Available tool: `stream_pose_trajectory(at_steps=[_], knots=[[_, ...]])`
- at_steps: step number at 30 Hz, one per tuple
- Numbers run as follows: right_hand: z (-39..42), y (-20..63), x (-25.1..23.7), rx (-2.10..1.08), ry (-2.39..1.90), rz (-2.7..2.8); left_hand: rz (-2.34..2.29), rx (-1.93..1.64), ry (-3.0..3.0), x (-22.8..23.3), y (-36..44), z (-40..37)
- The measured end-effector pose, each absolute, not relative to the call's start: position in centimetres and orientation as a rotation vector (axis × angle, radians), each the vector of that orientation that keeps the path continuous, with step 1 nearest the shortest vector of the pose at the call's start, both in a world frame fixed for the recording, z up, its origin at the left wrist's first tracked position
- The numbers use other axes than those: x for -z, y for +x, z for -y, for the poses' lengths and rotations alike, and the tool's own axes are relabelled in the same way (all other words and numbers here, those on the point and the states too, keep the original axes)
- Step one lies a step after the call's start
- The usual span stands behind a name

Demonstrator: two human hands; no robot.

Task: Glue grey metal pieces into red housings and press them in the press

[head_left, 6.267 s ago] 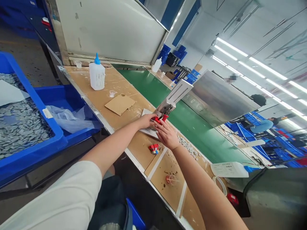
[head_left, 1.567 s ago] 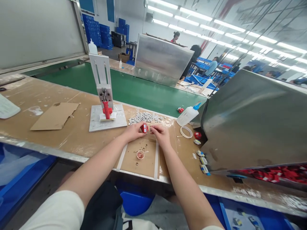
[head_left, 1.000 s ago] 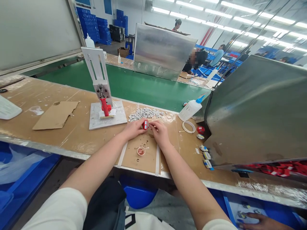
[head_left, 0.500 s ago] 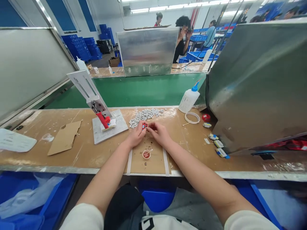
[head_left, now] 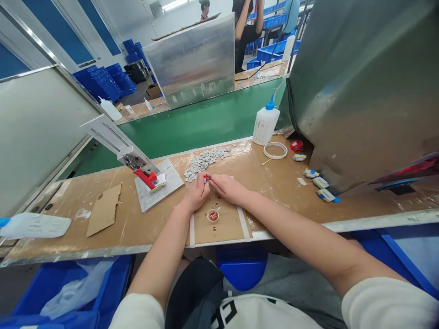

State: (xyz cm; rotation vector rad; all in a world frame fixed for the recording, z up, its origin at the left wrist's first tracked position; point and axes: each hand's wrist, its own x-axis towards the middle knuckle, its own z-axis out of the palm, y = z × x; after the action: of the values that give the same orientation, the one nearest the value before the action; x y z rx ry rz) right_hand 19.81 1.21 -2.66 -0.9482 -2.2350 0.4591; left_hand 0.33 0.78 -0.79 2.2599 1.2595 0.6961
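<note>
Between my fingertips is a small red and blue piece [head_left: 206, 179], too small to make out its kind. My left hand [head_left: 198, 192] is closed around it from the left. From the right, the bent fingers of my right hand [head_left: 224, 186] meet it and hide part of it. Just beyond my hands lies a spread pile of small grey tiles [head_left: 206, 161]. Nearer to me a small round cup [head_left: 213, 215] with reddish contents stands on a brown sheet, with tiny dark bits scattered around it.
Left of my hands stands a press-like fixture [head_left: 146, 176] with a red handle on a grey base. A cardboard piece [head_left: 104, 210] and a lying bottle [head_left: 37, 225] are farther left. To the right are a bottle [head_left: 266, 124], a tape roll [head_left: 275, 151] and several small wrapped packs [head_left: 321, 183].
The view has tilted and turned, so the bench slants now. My hands stay together at the small red and blue piece, the right fingers lying more over it.
</note>
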Motion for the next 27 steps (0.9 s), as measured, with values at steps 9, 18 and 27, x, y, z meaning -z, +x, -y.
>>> stream_pose_trajectory(at_steps=[9, 18, 27], knots=[[-1.04, 19.35, 2.26, -0.587, -0.909, 2.101, -1.202, -0.848, 2.081, 1.24, 0.38, -1.00], [-0.97, 19.73, 2.15, -0.416, -0.864, 2.214, -1.219, -0.794, 2.085, 0.55, 0.13, -0.52], [-0.45, 19.71, 1.87, -0.207, -0.868, 2.274, -1.142, -0.854, 2.228, 0.74, -0.25, -0.30]])
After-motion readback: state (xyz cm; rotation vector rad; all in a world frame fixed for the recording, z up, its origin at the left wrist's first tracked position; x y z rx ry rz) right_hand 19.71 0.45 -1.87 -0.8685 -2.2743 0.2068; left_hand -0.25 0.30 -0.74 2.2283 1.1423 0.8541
